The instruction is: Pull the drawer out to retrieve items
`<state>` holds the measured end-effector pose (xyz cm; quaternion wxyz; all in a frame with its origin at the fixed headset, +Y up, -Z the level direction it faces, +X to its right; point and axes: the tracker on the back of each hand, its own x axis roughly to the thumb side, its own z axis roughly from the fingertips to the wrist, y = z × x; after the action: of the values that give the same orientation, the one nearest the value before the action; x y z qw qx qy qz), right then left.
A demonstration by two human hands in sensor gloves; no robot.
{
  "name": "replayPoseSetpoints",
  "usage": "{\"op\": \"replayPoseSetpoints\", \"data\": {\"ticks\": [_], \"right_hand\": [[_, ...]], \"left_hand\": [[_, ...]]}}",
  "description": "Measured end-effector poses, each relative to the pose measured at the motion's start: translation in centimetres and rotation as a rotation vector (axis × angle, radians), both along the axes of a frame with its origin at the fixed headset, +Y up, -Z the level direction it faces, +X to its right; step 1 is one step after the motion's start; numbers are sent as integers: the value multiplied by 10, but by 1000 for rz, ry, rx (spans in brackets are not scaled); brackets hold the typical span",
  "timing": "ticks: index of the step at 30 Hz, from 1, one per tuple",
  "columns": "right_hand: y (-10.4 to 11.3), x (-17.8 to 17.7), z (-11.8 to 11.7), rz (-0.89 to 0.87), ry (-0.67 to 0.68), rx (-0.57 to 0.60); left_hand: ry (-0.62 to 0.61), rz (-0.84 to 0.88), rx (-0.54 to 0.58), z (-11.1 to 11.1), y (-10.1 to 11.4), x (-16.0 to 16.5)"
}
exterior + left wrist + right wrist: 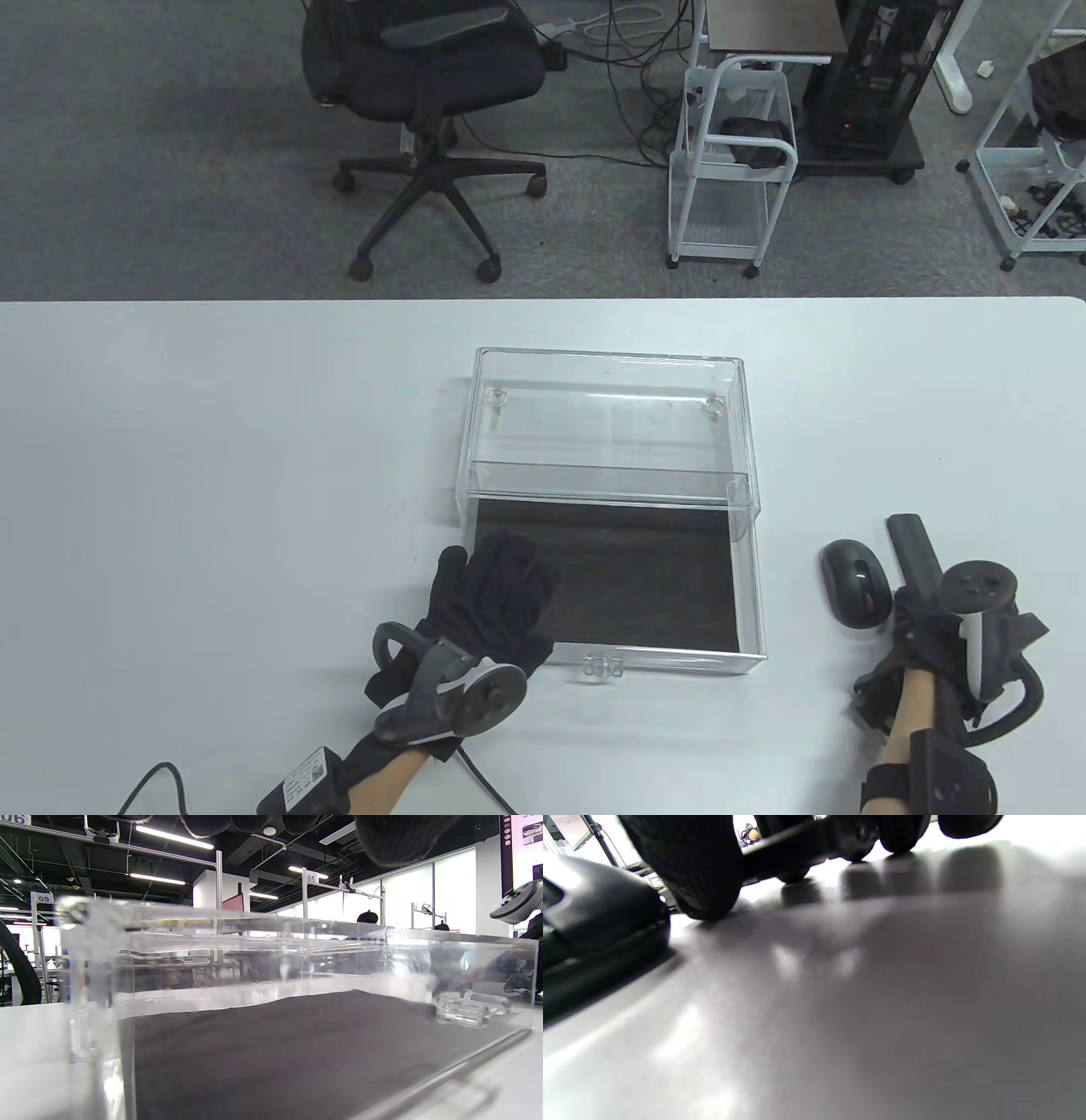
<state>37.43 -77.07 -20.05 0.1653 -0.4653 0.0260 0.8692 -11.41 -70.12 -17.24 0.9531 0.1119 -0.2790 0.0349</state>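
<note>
A clear acrylic drawer box [607, 407] stands mid-table. Its drawer [747, 586] is pulled out toward me, showing a black liner [645, 577] and nothing else on it. The clear handle [602, 668] is at the drawer's front. My left hand [496, 569] lies spread over the drawer's front-left corner, thumb outside the left wall, fingers over the liner. The left wrist view shows the liner [297, 1052] and handle [464, 1012] through the wall. My right hand [920, 607] grips a black bar-shaped item [912, 548] low on the table right of the drawer. Its fingertips [704, 878] touch the table.
A black computer mouse [855, 584] lies between the drawer and my right hand; it also shows in the right wrist view [594, 929]. A cable [153, 777] trails from my left wrist at the front edge. An office chair [424, 76] and white carts [734, 170] stand beyond the table.
</note>
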Motion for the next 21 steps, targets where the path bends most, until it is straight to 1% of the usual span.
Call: {"op": "replayPoseSetpoints", "data": {"ticks": [6, 9, 11, 15, 17, 21], "right_hand": [[1, -1, 0, -1, 4, 3], [8, -5, 0, 47, 7, 56], [19, -10, -1, 76, 26, 85], [47, -24, 0, 154, 70, 189], [65, -35, 4, 185, 108, 254], [93, -64, 12, 239, 215, 370]], "left_hand": [[1, -1, -8, -1, 0, 0], [3, -2, -9, -1, 0, 0], [5, 0, -10, -1, 0, 0], [10, 10, -11, -2, 1, -2], [11, 16, -11, -2, 1, -2], [12, 27, -10, -3, 1, -3]]}}
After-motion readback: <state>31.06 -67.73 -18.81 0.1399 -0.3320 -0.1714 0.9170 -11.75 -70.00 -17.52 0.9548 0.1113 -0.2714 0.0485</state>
